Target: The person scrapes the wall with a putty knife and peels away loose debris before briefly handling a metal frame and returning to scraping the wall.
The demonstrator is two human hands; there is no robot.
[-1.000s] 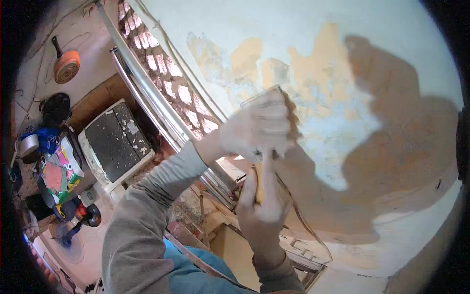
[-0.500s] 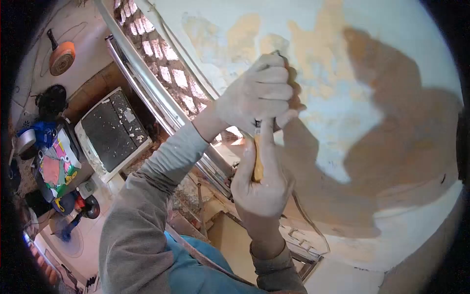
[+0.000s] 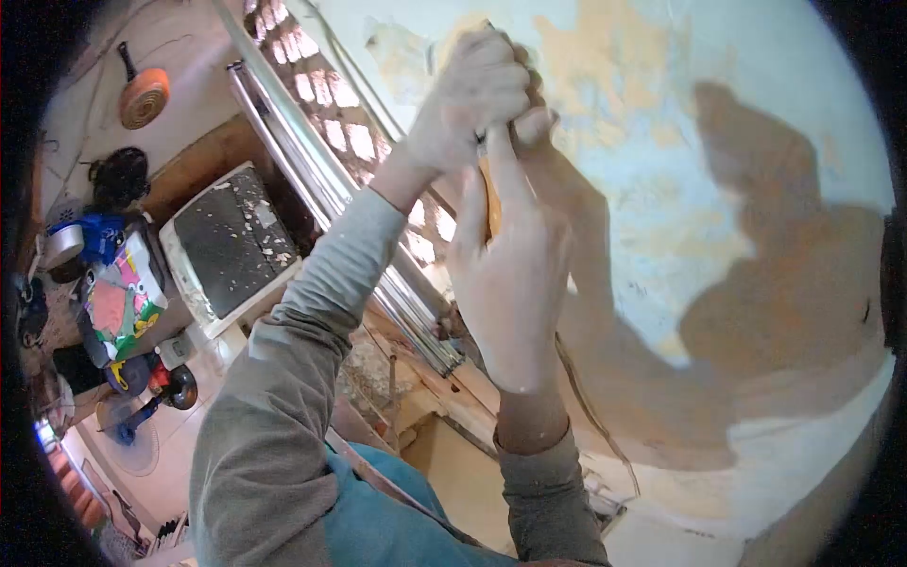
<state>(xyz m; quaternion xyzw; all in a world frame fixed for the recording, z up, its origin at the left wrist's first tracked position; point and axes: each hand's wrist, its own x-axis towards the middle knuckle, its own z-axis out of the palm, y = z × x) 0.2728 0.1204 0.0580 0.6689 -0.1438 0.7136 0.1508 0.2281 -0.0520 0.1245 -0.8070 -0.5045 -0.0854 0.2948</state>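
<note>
My right hand (image 3: 515,265) is wrapped round the yellow-orange handle of a scraper (image 3: 492,203), its index finger stretched along the tool. Above it, my left hand (image 3: 482,85) is closed in a fist over the blade end, hiding most of the metal. A small dark tip shows just past the left knuckles. Both hands are up against a wall (image 3: 652,227) with patchy white and tan paint or filler. Pale dust covers the skin of both hands.
Left of the wall run metal rails (image 3: 298,151) and a brick lattice (image 3: 331,94). Further left are a dark-topped appliance (image 3: 231,246) strewn with flakes, a hanging orange pan (image 3: 145,97), a colourful bag (image 3: 123,298) and a fan (image 3: 128,430). A cable (image 3: 590,411) hangs below.
Both hands have moved up along the wall together with the scraper, keeping their hold. The camera view has shifted a little, and the shadows on the wall have changed shape.
</note>
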